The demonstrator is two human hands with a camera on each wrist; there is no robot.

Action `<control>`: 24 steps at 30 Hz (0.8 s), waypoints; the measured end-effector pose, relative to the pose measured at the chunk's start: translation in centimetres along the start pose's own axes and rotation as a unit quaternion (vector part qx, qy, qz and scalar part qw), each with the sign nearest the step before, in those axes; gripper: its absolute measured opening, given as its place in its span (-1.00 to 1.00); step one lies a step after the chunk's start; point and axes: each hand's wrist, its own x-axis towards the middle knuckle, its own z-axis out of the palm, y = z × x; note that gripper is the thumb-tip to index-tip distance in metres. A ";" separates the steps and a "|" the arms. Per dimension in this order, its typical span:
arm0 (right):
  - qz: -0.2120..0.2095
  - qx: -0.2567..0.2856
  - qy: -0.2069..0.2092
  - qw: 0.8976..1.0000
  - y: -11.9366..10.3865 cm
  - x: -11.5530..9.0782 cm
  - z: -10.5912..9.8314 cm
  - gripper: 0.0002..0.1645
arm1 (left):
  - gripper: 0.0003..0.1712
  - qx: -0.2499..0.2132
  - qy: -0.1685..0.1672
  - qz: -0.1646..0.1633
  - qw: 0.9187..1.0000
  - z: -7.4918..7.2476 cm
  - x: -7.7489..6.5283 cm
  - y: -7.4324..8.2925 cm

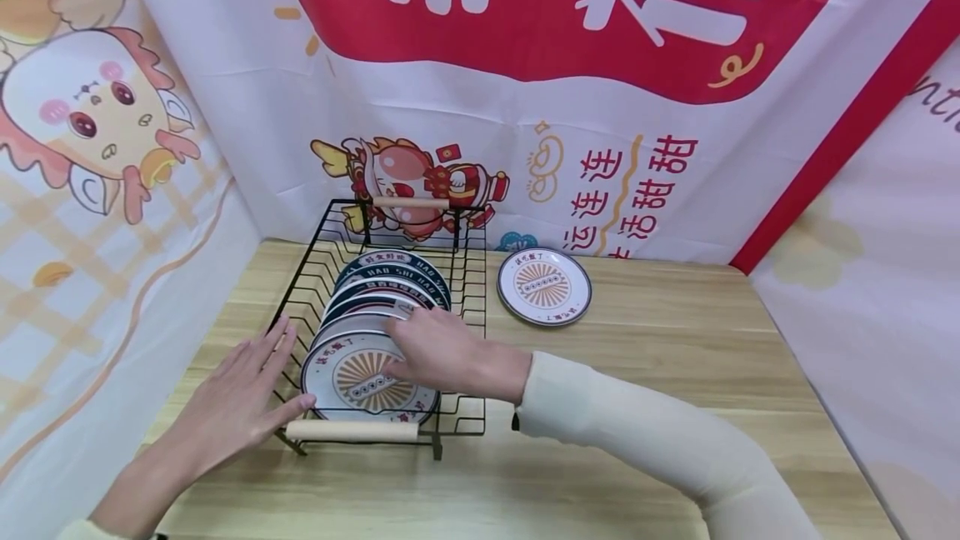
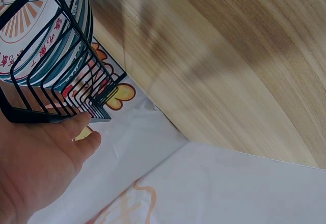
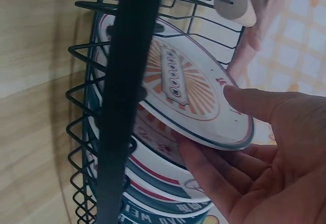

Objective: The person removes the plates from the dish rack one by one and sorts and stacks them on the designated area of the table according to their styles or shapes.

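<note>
A black wire dish rack [image 2: 35,117] with pale wooden handles [image 1: 352,431] holds several round plates standing in a row. My right hand [image 1: 442,348] pinches the nearest plate [image 1: 330,373], white with an orange sunburst and a dark rim. In the right wrist view, the thumb lies on its printed face and the fingers are behind it, between it and the plates at its back. My left hand [image 1: 232,398] lies along the rack's left side, fingers extended and touching the wire frame. Dark teal plates [image 1: 392,260] stand farther back in the row.
Another white sunburst plate [image 1: 545,286] lies flat on the wooden table [image 1: 637,340], right of the rack. A printed cloth [image 1: 480,123] hangs behind the table, close to the rack's far handle. More printed cloth [image 1: 97,290] borders the left side.
</note>
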 end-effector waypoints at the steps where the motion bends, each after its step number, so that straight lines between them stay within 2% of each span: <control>1: 0.002 0.013 -0.006 1.000 0.1 0.2 0.1 -0.47 | 0.17 -0.001 -0.001 -0.001 1.000 0.0 0.0 0.0; 7: 0.012 0.066 -0.042 0.997 0.3 1.1 0.9 -0.55 | 0.18 0.000 0.000 -0.001 1.000 0.0 0.0 0.1; 16: 0.016 0.117 -0.049 0.992 0.9 1.5 0.9 -0.75 | 0.18 0.004 0.000 0.001 1.000 -0.1 0.1 -0.2; 24: -0.002 0.113 -0.041 0.993 1.1 1.3 1.0 -0.84 | 0.17 -0.002 -0.005 -0.003 1.000 -0.1 0.0 0.0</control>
